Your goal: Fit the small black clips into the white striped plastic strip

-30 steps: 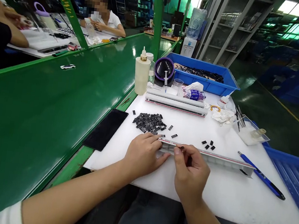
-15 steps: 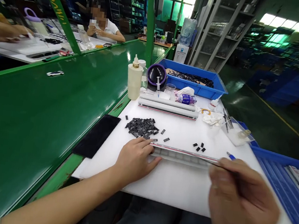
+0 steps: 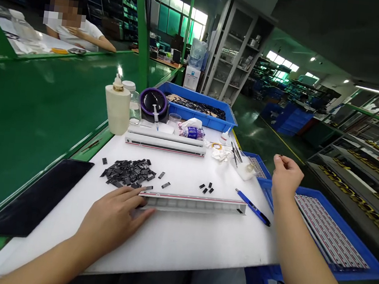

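My left hand (image 3: 112, 215) grips the left end of a long white channel-shaped strip (image 3: 192, 203), fingers behind it and thumb in front. The strip lies on the white work board with its hollow side toward me, a red line along its top edge. Inside its right end sits a small dark piece (image 3: 239, 210). My right hand (image 3: 286, 176) is raised off the board's right side, fingers pinched. Only a tiny dark tip shows at them, too small to name. A pile of small black rectangular pieces (image 3: 127, 171) lies behind the left hand.
A blue pen (image 3: 253, 207) lies right of the strip. Farther back are another white strip (image 3: 165, 144), a squeeze bottle (image 3: 117, 108), tissues (image 3: 191, 131), tweezers (image 3: 236, 153) and a blue bin (image 3: 196, 114). A blue tray of strips (image 3: 331, 231) stands at right. A co-worker sits across.
My right hand has moved away from the strip, out to the right and up; the thin dark tool it held no longer shows clearly. My left hand stays on the strip. The view has turned right.
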`<state>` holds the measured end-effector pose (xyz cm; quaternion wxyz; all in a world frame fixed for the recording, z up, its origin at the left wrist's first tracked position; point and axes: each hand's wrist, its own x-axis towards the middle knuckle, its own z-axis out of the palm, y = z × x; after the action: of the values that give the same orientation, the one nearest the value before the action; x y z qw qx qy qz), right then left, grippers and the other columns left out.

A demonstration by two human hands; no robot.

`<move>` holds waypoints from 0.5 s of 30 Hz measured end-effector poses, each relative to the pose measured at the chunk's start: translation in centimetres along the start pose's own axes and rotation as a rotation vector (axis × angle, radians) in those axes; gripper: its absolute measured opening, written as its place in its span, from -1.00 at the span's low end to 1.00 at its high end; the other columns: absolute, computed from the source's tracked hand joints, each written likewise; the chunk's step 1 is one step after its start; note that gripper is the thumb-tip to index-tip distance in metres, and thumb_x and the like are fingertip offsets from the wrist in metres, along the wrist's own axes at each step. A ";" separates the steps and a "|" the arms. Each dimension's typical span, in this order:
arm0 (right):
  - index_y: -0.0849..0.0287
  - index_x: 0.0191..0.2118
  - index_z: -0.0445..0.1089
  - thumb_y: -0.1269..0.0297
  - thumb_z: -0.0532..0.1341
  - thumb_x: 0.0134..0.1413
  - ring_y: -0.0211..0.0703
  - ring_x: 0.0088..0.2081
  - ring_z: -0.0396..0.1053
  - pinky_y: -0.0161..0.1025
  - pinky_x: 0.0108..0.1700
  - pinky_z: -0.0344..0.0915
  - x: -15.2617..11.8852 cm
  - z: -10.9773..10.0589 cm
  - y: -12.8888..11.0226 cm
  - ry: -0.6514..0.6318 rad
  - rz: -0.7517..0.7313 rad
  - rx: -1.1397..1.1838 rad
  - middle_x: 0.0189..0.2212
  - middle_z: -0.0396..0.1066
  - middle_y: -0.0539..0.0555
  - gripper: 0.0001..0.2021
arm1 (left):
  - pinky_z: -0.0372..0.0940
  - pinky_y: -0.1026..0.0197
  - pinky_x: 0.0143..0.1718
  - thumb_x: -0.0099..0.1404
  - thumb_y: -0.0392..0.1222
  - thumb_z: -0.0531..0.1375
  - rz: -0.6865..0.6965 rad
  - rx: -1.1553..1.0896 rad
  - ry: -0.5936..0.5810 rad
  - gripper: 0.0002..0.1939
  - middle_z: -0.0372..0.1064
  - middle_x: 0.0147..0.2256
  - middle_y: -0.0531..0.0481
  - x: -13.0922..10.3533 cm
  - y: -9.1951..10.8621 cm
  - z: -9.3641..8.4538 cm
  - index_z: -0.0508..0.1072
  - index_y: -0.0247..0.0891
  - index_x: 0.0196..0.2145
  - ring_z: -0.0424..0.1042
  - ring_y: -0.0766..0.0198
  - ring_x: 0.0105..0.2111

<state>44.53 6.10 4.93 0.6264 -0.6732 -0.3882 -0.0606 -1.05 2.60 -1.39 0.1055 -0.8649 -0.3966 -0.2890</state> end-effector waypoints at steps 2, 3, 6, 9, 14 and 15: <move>0.35 -0.16 0.49 0.03 0.23 0.04 -0.17 -0.40 0.30 -0.15 -0.28 0.27 0.0 0.8 0.3 -0.003 0.019 -0.032 -0.40 0.43 0.14 -0.57 | 0.46 0.04 -0.22 0.34 0.07 0.16 0.011 0.000 0.000 -0.67 0.58 -0.22 -0.07 0.0 -0.1 0.0 0.52 -0.20 -0.42 0.52 0.03 -0.19; 0.35 -0.18 0.51 0.05 0.24 0.02 -0.16 -0.39 0.30 -0.14 -0.25 0.27 0.1 1.1 0.5 -0.024 0.028 -0.053 -0.40 0.43 0.14 -0.58 | 0.46 0.03 -0.21 0.34 0.07 0.16 0.014 0.000 0.002 -0.67 0.58 -0.21 -0.07 0.0 -0.1 0.0 0.52 -0.20 -0.42 0.52 0.03 -0.19; 0.35 -0.27 0.54 0.14 0.31 -0.12 -0.15 -0.42 0.29 -0.10 -0.22 0.26 0.1 1.5 0.9 -0.134 0.054 -0.126 -0.48 0.41 0.11 -0.65 | 0.46 0.01 -0.18 0.34 0.06 0.17 0.016 -0.008 0.002 -0.68 0.57 -0.20 -0.07 0.0 -0.1 0.0 0.51 -0.20 -0.43 0.52 0.03 -0.18; 0.31 -0.17 0.53 0.24 0.36 -0.24 -0.16 -0.41 0.27 -0.09 -0.18 0.25 -1.4 0.5 -1.1 -0.180 0.037 -0.189 -0.41 0.39 0.08 -0.59 | 0.46 0.00 -0.18 0.34 0.05 0.17 0.003 -0.015 -0.004 -0.68 0.57 -0.19 -0.07 0.1 0.0 -0.1 0.50 -0.20 -0.44 0.52 0.02 -0.18; 0.10 -0.09 0.43 0.43 0.18 0.01 -0.18 -0.34 0.34 -0.20 -0.24 0.32 -9.9 -4.0 -12.3 -0.562 -0.343 0.071 -0.34 0.38 0.03 -0.69 | 0.46 -0.01 -0.19 0.32 0.03 0.19 0.007 -0.027 0.002 -0.71 0.57 -0.21 -0.06 0.1 0.1 -0.2 0.47 -0.20 -0.44 0.52 0.01 -0.19; 0.07 -0.13 0.43 0.48 0.14 0.04 -0.17 -0.31 0.37 -0.21 -0.24 0.35 -12.1 -4.7 -14.8 -0.777 -0.453 0.106 -0.32 0.42 0.03 -0.72 | 0.46 -0.01 -0.19 0.32 0.03 0.19 0.008 -0.032 0.008 -0.72 0.57 -0.21 -0.06 0.0 0.1 -0.1 0.47 -0.20 -0.43 0.52 0.02 -0.20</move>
<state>29.24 -4.72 10.81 0.4388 -0.5110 -0.7346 0.0812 -0.97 2.49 -1.26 0.0943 -0.8671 -0.3878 -0.2981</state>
